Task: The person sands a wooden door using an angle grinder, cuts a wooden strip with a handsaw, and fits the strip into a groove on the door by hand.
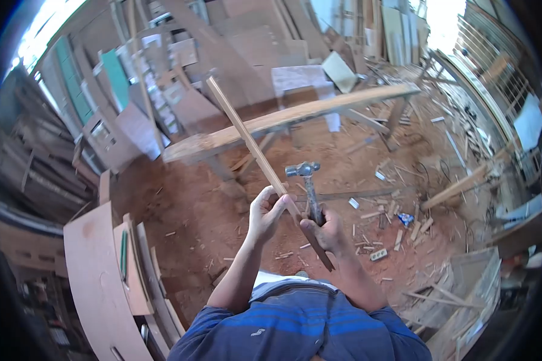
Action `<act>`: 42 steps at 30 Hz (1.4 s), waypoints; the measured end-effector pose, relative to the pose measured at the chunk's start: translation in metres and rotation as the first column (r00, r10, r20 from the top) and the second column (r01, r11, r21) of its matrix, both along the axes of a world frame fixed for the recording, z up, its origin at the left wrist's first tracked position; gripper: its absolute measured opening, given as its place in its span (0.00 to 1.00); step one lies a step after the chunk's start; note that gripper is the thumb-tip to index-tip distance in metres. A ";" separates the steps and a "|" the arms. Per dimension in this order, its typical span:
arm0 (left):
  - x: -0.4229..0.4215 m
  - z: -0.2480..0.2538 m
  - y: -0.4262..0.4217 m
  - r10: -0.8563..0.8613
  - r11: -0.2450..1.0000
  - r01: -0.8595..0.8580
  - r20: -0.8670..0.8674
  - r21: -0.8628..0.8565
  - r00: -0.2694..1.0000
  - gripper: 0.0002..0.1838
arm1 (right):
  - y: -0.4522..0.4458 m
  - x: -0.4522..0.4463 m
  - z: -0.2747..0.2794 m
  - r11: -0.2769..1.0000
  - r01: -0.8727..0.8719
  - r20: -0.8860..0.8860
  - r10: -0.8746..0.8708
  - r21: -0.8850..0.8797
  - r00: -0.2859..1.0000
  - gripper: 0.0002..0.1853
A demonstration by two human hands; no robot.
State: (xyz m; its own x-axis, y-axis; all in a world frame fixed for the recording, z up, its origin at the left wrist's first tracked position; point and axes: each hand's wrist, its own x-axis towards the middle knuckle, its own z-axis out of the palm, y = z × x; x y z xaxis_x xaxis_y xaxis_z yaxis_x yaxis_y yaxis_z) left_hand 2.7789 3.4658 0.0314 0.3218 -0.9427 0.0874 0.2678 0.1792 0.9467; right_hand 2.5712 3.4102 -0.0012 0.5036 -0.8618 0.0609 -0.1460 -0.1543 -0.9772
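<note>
A long, narrow wooden strip [242,127] slants across the middle of the view, its far end up and to the left, its near end close to my body. My left hand [267,212] is closed on the strip, thumb along its face. In my right hand [326,231] is a ball-peen hammer [310,186], held upright by the handle with its metal head on top. The right thumb and fingers lie close beside the lower part of the strip; whether they also grip it I cannot tell.
A rough wooden bench [295,117] stands ahead. Boards and panels [241,54] lean along the back and left. Offcuts and a power strip [378,255] lie on the dirt floor at right. A curved panel [99,277] stands near my left side.
</note>
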 end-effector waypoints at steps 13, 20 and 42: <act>-0.128 -0.020 -0.287 -0.430 0.886 0.399 0.095 0.236 0.898 0.14 | -0.240 -0.115 0.047 0.881 0.473 0.306 -0.443 -0.027 0.843 0.16; -0.176 -0.029 -0.480 -0.690 0.722 0.666 0.268 0.187 0.672 0.15 | -0.423 -0.167 0.073 0.561 0.813 0.150 -0.800 -0.154 0.580 0.16; -0.533 -0.067 -1.064 -0.448 0.851 0.509 0.687 0.130 0.572 0.10 | -0.933 -0.506 -0.004 0.492 0.864 0.130 -0.855 -0.105 0.502 0.17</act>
State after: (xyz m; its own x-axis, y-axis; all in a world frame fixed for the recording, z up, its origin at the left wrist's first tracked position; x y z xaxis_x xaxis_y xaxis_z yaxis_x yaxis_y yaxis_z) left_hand 2.2458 2.4019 -0.0358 -0.3520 -0.9221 0.1607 -0.3642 0.2931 0.8840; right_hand 2.0654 2.4775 -0.0056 -0.4904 -0.8443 0.2161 -0.2320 -0.1125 -0.9662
